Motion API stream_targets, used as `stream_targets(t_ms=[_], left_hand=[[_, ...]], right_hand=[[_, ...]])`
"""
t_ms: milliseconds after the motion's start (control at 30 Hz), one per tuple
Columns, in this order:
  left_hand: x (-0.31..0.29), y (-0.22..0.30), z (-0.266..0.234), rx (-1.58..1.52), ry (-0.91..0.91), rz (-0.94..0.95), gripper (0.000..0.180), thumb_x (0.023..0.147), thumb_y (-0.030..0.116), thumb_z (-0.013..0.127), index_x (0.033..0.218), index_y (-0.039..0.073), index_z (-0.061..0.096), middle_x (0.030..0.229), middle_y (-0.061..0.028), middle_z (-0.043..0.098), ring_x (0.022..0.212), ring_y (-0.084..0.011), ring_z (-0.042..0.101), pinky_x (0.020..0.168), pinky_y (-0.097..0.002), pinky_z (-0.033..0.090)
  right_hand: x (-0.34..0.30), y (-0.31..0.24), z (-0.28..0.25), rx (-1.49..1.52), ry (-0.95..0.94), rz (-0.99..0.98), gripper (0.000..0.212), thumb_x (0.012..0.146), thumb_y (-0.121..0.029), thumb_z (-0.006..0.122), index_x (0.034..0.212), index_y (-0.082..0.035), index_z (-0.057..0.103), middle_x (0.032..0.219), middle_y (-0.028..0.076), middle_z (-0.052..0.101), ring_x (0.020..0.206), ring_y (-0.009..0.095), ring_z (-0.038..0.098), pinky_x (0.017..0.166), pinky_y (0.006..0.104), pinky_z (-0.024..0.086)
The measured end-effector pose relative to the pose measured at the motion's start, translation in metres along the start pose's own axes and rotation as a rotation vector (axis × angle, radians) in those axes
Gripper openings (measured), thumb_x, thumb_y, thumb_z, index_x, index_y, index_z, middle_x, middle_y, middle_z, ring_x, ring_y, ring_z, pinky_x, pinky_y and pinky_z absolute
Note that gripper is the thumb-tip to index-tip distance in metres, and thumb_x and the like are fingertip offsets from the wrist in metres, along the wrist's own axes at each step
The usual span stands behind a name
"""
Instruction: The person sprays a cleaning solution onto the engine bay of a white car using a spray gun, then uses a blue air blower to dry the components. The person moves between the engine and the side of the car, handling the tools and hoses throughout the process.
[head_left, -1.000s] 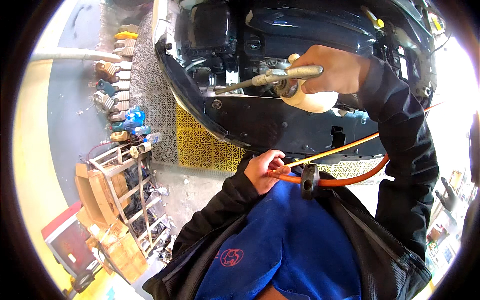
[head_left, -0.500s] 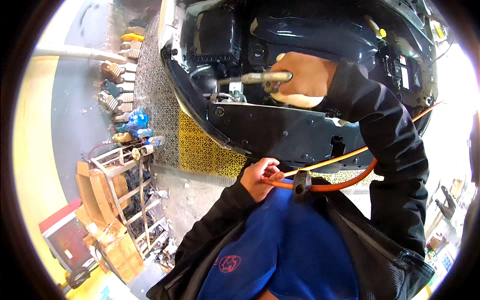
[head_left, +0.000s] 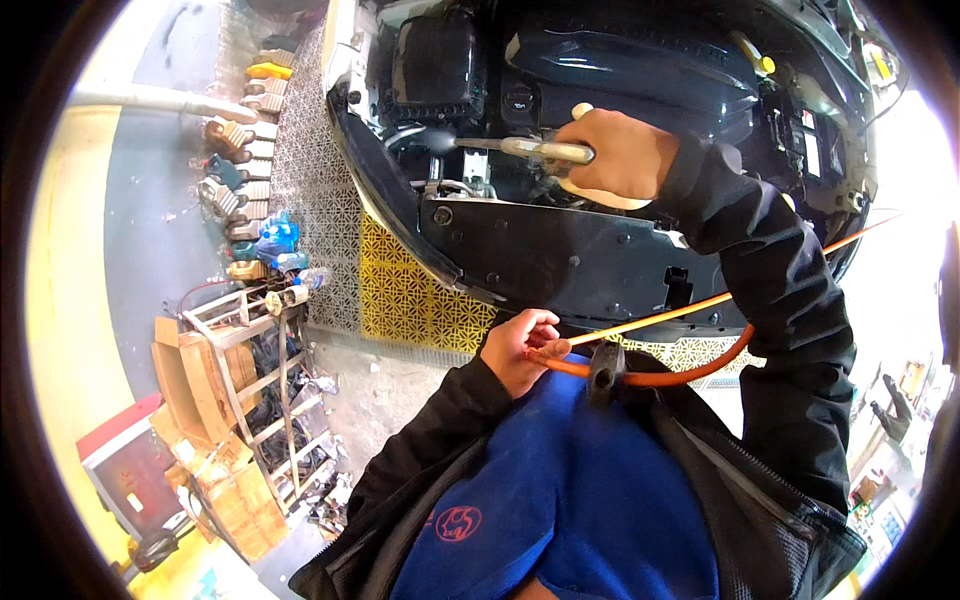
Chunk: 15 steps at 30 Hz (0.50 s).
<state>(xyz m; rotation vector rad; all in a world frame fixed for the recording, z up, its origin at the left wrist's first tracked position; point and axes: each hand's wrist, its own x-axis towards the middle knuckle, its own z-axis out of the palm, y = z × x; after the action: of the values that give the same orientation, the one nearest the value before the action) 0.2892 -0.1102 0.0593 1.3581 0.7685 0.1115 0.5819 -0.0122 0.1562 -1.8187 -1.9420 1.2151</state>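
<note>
My right hand (head_left: 630, 155) is closed round a spray gun (head_left: 545, 150) above a car's open engine bay. Its thin nozzle points left, with a pale mist at the tip near a hose behind the headlight. Below the gun lies the black plastic front panel (head_left: 560, 250); the glossy engine cover (head_left: 630, 65) is beyond it. Close to my body, my left hand (head_left: 515, 350) has its fingers curled round an orange hose (head_left: 690, 378). The hose loops right, under my right forearm. A dark fitting (head_left: 605, 370), blurred, hangs in front of the hose.
A black air box (head_left: 432, 65) sits at the bay's far left, a battery (head_left: 805, 145) at its right. Left of the car, several bottles (head_left: 245, 225) line the wall. A metal rack (head_left: 262, 400) and cardboard boxes (head_left: 225, 480) stand at lower left. Yellow grating (head_left: 410, 300) covers floor beside the bumper.
The spray gun's nozzle has shifted slightly right and farther from me, and mist now shows at its tip. My left hand stays nearly still on the hose.
</note>
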Motion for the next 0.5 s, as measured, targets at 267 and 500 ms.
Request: stream_targets(t_ms=[267,500], left_hand=[[0.001,-0.003,0.011,0.083,-0.025,0.033,0.053,0.084,0.033,0.075,0.116,-0.002,0.052,0.091,-0.0083,0.063,0.083,-0.0122,0.061,0.075,-0.0266,0.051],[-0.007,-0.004,0.017,0.095,0.01,0.027,0.058,0.085,0.039,0.073,0.118,-0.003,0.051,0.093,-0.0087,0.063,0.083,-0.0127,0.061,0.076,-0.0266,0.051]], right_hand=[[-0.035,-0.004,-0.012,0.075,-0.082,0.015,0.033,0.082,-0.024,0.065,0.102,0.002,0.065,0.082,0.013,0.06,0.076,0.022,0.057,0.072,0.0364,0.045],[-0.032,-0.021,0.028,0.139,0.286,-0.332,0.026,0.081,-0.015,0.064,0.101,0.002,0.065,0.081,0.018,0.065,0.074,0.03,0.064,0.07,0.0387,0.049]])
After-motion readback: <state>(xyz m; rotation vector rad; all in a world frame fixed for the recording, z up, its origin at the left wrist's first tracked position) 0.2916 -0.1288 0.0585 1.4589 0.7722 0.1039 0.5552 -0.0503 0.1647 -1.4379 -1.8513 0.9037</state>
